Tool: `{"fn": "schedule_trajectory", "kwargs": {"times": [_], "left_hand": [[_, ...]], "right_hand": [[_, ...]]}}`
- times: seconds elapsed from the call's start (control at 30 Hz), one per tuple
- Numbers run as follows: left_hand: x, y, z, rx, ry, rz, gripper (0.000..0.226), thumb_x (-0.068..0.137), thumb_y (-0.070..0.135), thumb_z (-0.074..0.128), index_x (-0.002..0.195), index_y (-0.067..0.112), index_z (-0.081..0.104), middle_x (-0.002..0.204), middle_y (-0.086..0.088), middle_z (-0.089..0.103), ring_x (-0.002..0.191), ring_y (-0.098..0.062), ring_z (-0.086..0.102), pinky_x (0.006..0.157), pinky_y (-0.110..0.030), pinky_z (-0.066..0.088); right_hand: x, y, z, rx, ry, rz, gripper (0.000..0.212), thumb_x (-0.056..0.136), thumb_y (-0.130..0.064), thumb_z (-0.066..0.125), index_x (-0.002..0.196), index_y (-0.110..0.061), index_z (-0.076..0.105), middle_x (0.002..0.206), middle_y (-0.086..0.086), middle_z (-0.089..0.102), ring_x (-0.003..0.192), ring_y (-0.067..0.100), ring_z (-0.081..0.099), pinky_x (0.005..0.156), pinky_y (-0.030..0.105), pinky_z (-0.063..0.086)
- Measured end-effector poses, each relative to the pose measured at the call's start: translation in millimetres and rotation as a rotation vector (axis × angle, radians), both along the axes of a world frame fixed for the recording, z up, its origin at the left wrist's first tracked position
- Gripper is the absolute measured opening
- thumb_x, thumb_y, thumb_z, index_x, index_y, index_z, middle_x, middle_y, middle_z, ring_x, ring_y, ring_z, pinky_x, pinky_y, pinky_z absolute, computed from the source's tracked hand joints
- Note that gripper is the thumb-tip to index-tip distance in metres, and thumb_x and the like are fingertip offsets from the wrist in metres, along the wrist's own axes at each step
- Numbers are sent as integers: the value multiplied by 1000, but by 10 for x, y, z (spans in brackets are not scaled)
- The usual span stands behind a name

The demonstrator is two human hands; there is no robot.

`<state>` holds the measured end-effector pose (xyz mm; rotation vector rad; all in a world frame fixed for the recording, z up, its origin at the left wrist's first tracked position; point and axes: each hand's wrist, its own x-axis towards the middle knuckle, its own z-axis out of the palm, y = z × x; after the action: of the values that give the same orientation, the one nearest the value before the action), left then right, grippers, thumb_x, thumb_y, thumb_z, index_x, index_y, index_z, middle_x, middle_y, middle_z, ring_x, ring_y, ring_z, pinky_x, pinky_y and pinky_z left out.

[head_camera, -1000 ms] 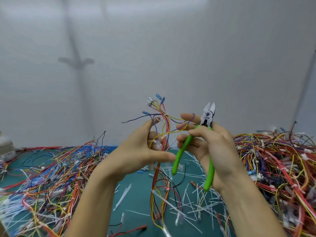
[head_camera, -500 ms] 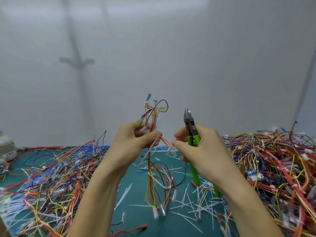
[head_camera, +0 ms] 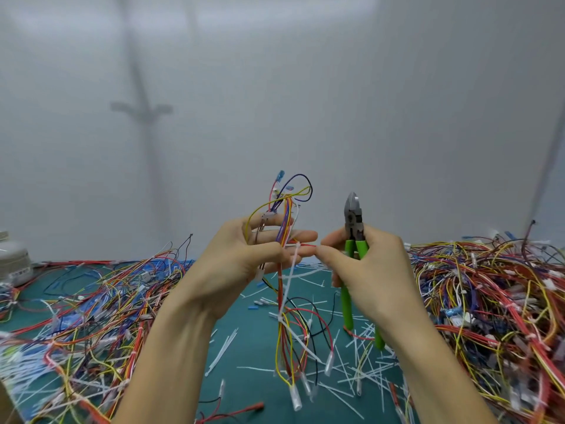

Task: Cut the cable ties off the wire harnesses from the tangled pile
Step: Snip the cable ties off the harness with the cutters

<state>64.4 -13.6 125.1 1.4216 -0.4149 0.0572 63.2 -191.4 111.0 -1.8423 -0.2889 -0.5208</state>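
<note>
My left hand (head_camera: pixel 244 258) grips a multicoloured wire harness (head_camera: pixel 287 304) held up above the table, its wires hanging down and looping above my fingers. A white cable tie (head_camera: pixel 290 276) trails down along the bundle from my fingertips. My right hand (head_camera: pixel 370 270) holds green-handled cutters (head_camera: pixel 353 252) upright, jaws closed and pointing up, while its thumb and forefinger pinch a red wire of the harness right beside my left fingertips.
A tangled pile of harnesses (head_camera: pixel 495 301) fills the right of the green table (head_camera: pixel 250 335); another pile (head_camera: pixel 85 307) covers the left. Several cut white ties (head_camera: pixel 360 371) litter the middle. A grey round device (head_camera: pixel 13 261) stands at the far left. A white wall rises behind.
The cutters turned edge-on, their jaws closing. My left hand closed round the harness, and my right fingertips came in to pinch a red wire next to it.
</note>
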Motion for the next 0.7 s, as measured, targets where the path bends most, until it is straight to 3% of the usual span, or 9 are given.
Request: {"fn": "schedule_trajectory", "kwargs": {"times": [0.1, 0.2, 0.33, 0.43, 0.53, 0.6, 0.7], "left_hand": [[-15, -4, 15, 122, -84, 71, 46, 66, -2, 80, 107, 9, 60, 102, -11, 75, 90, -25, 74, 71, -29, 58], [-12, 5, 8, 150, -150, 140, 31, 76, 2, 77, 105, 6, 65, 100, -7, 76, 86, -18, 74, 64, -21, 55], [10, -16, -6, 139, -200, 184, 32, 74, 9, 77, 103, 8, 66, 96, -8, 76, 93, -22, 73, 83, -29, 58], [14, -78, -17, 31, -202, 188, 31, 69, 6, 80, 94, 14, 63, 89, -10, 76, 87, -24, 74, 82, -32, 59], [35, -156, -34, -24, -202, 227, 28, 75, -2, 76, 94, 9, 59, 81, -10, 71, 78, -25, 73, 73, -32, 60], [48, -187, -39, -43, -200, 280, 23, 81, -8, 70, 96, 6, 58, 78, -14, 61, 72, -27, 73, 67, -30, 59], [43, -180, -23, -76, -218, 337, 22, 83, -10, 67, 100, 0, 57, 71, -12, 59, 68, -29, 73, 62, -28, 58]], "right_hand": [[15, -10, -14, 174, 111, 173, 10, 83, -13, 75, 77, -15, 67, 52, 1, 59, 48, 13, 55, 50, 26, 51], [25, -3, -28, 338, 188, 291, 9, 86, -4, 70, 80, -9, 66, 52, 2, 56, 48, 14, 52, 52, 25, 52], [28, 3, -25, 454, 245, 374, 10, 84, -3, 71, 77, -10, 67, 60, 5, 61, 48, 15, 50, 51, 28, 51], [10, 11, -17, 476, 261, 417, 9, 83, -2, 71, 79, -8, 65, 65, 7, 64, 48, 14, 49, 51, 28, 51], [-18, 30, -2, 316, 177, 310, 9, 86, -13, 71, 79, -13, 65, 62, 5, 63, 48, 14, 54, 53, 29, 52], [-20, 27, -5, 46, 50, 110, 20, 89, -36, 66, 76, -21, 63, 63, -1, 64, 55, 13, 61, 58, 29, 51], [-17, -20, -1, -346, -165, -87, 38, 90, -62, 36, 72, -32, 50, 82, -9, 52, 73, 5, 54, 63, 18, 36]]}}
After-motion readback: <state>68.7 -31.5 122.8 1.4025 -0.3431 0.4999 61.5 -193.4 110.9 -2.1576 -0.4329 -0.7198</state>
